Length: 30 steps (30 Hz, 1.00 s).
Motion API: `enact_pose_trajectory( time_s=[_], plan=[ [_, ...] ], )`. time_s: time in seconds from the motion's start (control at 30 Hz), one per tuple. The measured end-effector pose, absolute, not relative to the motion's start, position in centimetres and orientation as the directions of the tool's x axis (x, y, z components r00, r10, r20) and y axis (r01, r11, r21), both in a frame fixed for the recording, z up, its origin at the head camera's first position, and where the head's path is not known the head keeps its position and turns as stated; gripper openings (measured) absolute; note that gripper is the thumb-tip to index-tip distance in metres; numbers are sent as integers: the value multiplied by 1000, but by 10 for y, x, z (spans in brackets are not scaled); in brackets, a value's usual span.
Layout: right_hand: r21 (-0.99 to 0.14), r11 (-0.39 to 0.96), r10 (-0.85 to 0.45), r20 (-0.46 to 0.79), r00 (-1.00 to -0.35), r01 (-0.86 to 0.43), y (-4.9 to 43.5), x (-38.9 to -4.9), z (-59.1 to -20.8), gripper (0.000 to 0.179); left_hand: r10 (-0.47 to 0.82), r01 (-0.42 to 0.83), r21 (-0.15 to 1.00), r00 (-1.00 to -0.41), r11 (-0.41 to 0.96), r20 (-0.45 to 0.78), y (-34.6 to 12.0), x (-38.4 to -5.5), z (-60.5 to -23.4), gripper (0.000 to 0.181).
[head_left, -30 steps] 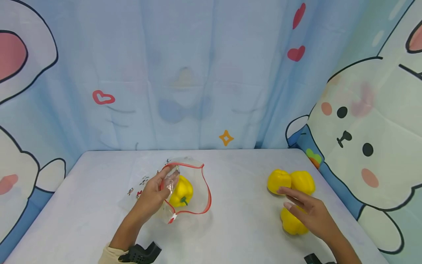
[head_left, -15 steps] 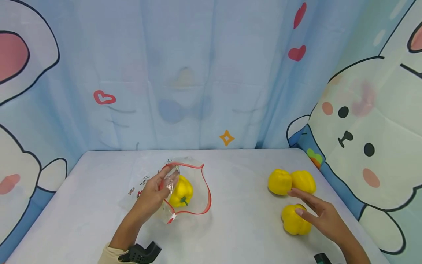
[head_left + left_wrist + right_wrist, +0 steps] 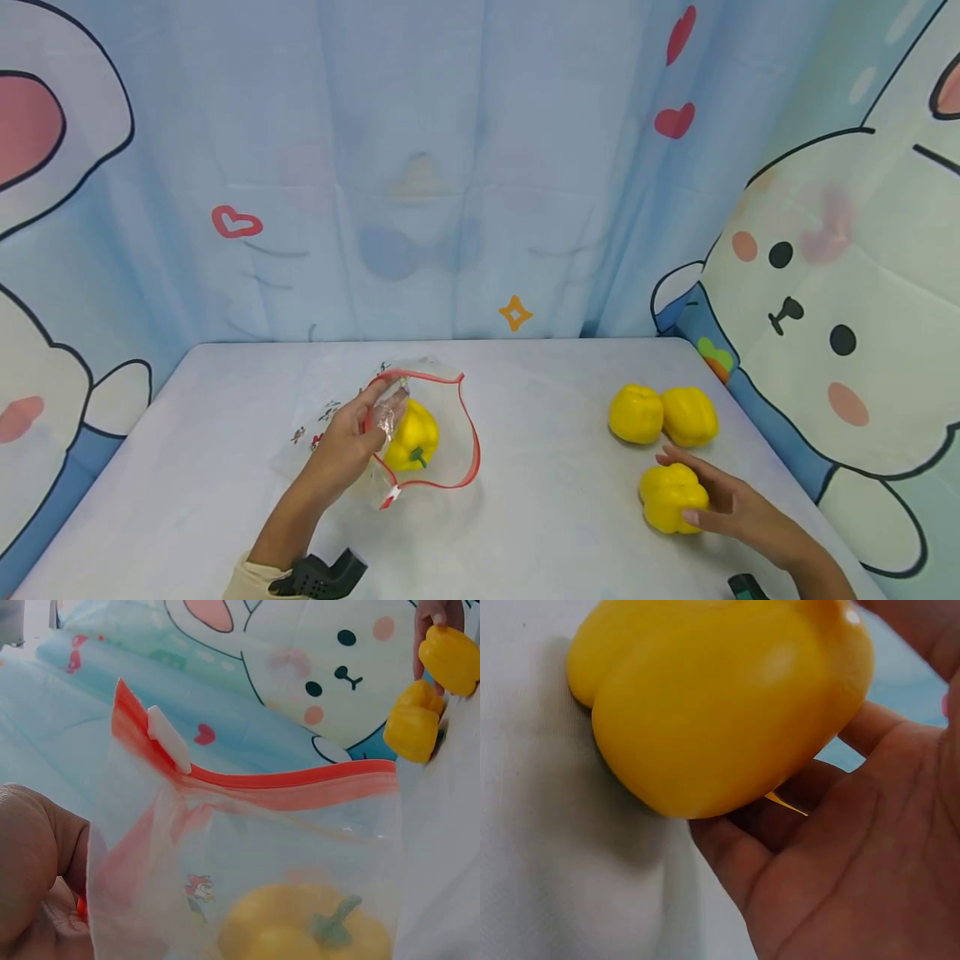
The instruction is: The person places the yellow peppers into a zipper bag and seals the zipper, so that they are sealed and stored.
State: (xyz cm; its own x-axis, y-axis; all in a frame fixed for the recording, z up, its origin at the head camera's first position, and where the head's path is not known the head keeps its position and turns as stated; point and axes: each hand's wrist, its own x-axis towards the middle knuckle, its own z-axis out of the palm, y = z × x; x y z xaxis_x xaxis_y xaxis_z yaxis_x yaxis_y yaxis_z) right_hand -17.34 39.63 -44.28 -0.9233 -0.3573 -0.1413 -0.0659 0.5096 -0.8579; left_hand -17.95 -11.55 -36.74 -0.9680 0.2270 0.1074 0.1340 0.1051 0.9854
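Note:
My left hand (image 3: 348, 442) grips one side of the mouth of a clear zip bag (image 3: 457, 433) with a red zip edge and a white slider (image 3: 169, 739). The bag's mouth gapes, and a yellow bell pepper (image 3: 412, 437) with a green stem sits inside. At the right, my right hand (image 3: 738, 508) holds another yellow bell pepper (image 3: 672, 500) on the table, thumb at its near side and fingers round the back. In the right wrist view this pepper (image 3: 727, 712) fills the upper middle, its far side hidden, with fingers curled behind it.
Two more yellow bell peppers, one on the left (image 3: 636, 414) and one on the right (image 3: 691, 417), stand side by side just behind the held one. A white cloth covers the table (image 3: 547, 500). A blue cartoon curtain (image 3: 450, 167) hangs behind.
My right hand has drawn back from over the rear peppers towards the near right, and its fingers now close round the front pepper. The left hand and bag have stayed put.

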Motion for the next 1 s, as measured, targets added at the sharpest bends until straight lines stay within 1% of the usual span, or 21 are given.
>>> enact_pose_trajectory(
  time_s=[0.2, 0.43, 0.67, 0.77, 1.0],
  plan=[
    [-874, 479, -391, -135, -911, -76, 399, -176, -446, 68, 220, 129, 986, -970, 106, 103, -116, -179, -367, 64],
    [-829, 554, -330, -132, -935, -78, 392, -177, -443, 65, 217, 132, 983, -971, 125, 103, -116, -179, -367, 63],
    [-818, 568, -291, -100, -951, -88, 380, -181, -440, 65, 205, 140, 979, -973, 152, 107, -115, -182, -368, 63],
    [-813, 573, -299, -89, -950, -104, 376, -184, -437, 67, 201, 141, 977, -974, 157, 108, -113, -183, -369, 63],
    [-842, 527, -315, -69, -946, -114, 361, -188, -426, 67, 197, 135, 983, -974, 122, 109, -106, -185, -371, 63]
  ],
)
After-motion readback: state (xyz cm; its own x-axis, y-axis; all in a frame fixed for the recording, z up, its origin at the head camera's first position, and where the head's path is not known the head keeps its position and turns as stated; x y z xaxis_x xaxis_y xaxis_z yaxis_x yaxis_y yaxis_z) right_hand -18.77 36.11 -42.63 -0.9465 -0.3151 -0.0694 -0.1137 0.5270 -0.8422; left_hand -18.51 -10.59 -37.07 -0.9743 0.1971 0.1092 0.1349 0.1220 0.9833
